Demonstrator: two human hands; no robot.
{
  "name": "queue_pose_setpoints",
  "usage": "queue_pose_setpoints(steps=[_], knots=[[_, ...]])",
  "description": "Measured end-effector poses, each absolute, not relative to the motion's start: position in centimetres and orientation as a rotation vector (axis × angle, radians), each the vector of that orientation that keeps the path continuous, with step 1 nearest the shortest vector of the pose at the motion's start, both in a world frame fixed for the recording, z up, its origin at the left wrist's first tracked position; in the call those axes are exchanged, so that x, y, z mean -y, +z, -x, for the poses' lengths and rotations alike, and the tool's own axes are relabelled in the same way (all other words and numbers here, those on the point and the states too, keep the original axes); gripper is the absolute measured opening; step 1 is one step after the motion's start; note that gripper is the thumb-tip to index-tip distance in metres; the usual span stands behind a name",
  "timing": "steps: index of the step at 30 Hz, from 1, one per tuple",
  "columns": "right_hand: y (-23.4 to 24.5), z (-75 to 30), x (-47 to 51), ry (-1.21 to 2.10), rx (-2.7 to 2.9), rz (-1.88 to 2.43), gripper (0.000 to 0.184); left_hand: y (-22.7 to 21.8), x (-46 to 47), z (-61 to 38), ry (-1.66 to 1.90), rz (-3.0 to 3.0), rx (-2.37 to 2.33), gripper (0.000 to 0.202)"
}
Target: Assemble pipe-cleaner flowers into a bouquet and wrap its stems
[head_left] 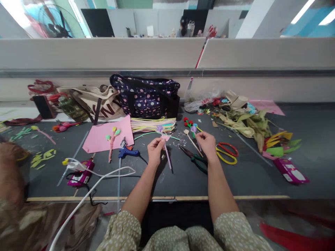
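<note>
By the left hand (156, 150), a fuzzy purple flower (160, 129) on a long pale stem (168, 158) is pinched above the dark table (180, 184). By the right hand (206, 143), a second purple flower (193, 129) is held likewise, its stem partly covered. The handling of both stems seems to be the present step; a light, steady pinch is probably called for, as soft stems can be bent. Beside the right forearm, green-handled pliers (198, 160) are laid. Farther left, a blue plastic glue gun (128, 152), flat pink paper (91, 137) and straight, pastel pipe cleaners (154, 124) are seen.
</note>
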State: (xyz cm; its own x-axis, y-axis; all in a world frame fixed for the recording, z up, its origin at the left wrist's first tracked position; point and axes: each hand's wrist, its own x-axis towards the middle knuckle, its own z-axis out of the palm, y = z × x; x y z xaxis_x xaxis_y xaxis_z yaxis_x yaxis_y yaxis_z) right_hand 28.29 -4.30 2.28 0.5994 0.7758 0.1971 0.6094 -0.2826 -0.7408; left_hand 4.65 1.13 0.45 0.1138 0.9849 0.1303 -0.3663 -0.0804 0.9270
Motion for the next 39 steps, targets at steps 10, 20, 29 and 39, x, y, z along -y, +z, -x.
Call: queue_pose_setpoints(steps=[10,20,29,39], knots=[[0.4,-28.5,4.1,0.120,1.338,2.425,0.019,0.4,-1.0,-4.9,1.237,-1.025,-0.784,0.026],[-0.5,-27.2,2.7,0.169,1.439,2.541,0.024,1.2,-0.7,-4.8,1.312,-1.169,-0.787,0.022],[2.2,-26.0,4.7,0.266,1.069,1.904,0.021,1.7,-0.4,-4.8,1.325,-1.165,-0.763,0.023],[3.8,-18.3,4.3,0.650,0.903,1.194,0.026,1.4,0.3,-5.4,1.247,-1.137,-0.699,0.023]])
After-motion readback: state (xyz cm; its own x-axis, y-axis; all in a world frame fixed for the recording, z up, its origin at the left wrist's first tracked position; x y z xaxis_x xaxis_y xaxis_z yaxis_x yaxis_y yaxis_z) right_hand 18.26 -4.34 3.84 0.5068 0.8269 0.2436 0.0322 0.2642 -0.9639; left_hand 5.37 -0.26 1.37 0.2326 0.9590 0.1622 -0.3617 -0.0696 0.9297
